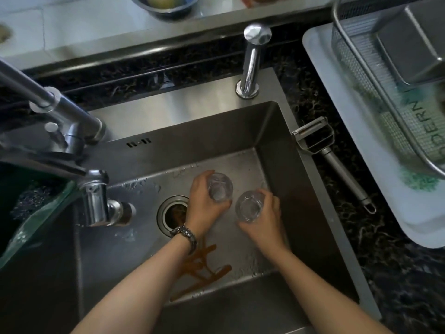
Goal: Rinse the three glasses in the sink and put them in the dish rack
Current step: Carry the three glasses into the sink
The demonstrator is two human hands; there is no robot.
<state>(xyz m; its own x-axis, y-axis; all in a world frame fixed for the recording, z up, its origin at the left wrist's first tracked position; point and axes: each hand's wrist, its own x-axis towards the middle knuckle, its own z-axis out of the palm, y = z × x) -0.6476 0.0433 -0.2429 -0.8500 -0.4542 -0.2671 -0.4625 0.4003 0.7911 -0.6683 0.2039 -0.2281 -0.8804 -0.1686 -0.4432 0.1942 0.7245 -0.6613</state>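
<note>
Both hands are down in the stainless steel sink [277, 145], each wrapped around a clear drinking glass. The left hand [204, 203], with a metal watch [186, 233] on its wrist, has its fingers and thumb curled round one glass [220, 188], which is tipped so its mouth faces up toward the camera. The right hand [265, 218] grips the second glass [249, 206] in the same way, just beside the first, nearer the sink's right wall. A third glass cannot be made out.

The round drain [171, 212] sits just left of the left hand. Brown liquid streaks [202, 268] run across the wet sink floor toward the front edge, under the left forearm. The chrome tap spout [96, 198] reaches in over the sink's left edge, and a second chrome fitting [251, 61] stands on the back rim.

On the dark stone counter [397, 273], a metal peeler [322, 150] lies along the sink's right edge. Further right, a wire mesh dish rack [361, 66] rests on a white tray [356, 150] and holds an upturned steel container [414, 44].
</note>
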